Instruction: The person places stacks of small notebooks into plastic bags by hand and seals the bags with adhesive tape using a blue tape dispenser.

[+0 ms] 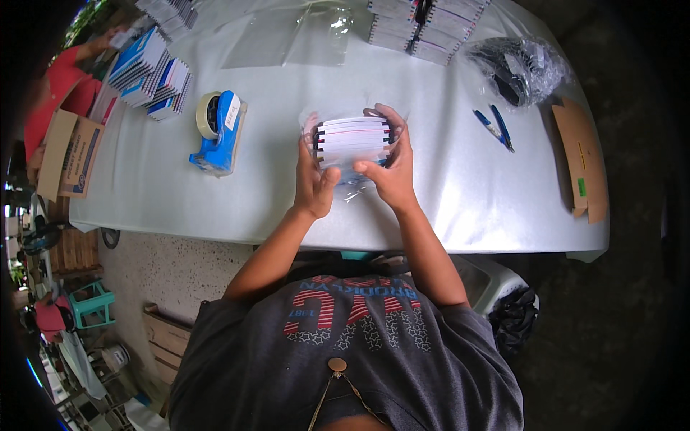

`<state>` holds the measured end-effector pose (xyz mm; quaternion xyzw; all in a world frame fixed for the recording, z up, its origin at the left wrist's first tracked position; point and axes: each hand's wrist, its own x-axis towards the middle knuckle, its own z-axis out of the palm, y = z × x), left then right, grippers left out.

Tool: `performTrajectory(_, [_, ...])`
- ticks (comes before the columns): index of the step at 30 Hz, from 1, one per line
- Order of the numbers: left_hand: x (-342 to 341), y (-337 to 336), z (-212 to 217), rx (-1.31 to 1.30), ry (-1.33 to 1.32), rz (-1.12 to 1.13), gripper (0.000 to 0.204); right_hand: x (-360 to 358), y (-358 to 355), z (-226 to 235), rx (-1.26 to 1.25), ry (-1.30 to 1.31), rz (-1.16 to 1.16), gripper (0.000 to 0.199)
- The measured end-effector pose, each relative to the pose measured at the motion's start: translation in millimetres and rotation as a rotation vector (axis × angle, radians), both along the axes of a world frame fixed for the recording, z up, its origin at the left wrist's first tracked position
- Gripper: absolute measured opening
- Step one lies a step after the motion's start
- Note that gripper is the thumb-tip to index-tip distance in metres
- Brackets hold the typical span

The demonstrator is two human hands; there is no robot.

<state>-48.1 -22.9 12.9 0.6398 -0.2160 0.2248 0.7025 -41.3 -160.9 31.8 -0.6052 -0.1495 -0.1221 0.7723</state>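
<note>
Between my two hands I hold a stack of small spiral notebooks (352,140) with their white page edges facing up, inside a clear plastic bag (352,191). My left hand (314,176) is wrapped round the stack's left side, its thumb near the front. On the other side my right hand (394,165) grips the stack, fingers curled over the far corner and thumb on the near face. The bundle is over the middle of the table; whether it touches the surface I cannot tell. To its left stands a blue tape dispenser (228,147) with a roll of tape (208,115).
The table (273,201) has a pale silvery cover. Piles of notebooks (154,75) lie at the left, bundled stacks (431,29) at the back. Clear plastic bags (287,39), crumpled plastic (521,68), pens (496,129) and cardboard (578,161) lie around. A co-worker's red sleeve (72,79) shows beside a carton (70,154).
</note>
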Motion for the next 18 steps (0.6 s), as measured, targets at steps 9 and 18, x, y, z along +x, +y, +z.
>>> performTrajectory(9, [-4,-3,7,0.067,0.138,0.016,0.056,-8,15,13,-0.078,0.08,-0.211,0.055])
performTrajectory(18, [-19,-4,12,0.417,-0.173,0.51,0.033,-7,25,18,-0.072,0.183,-0.356,0.041])
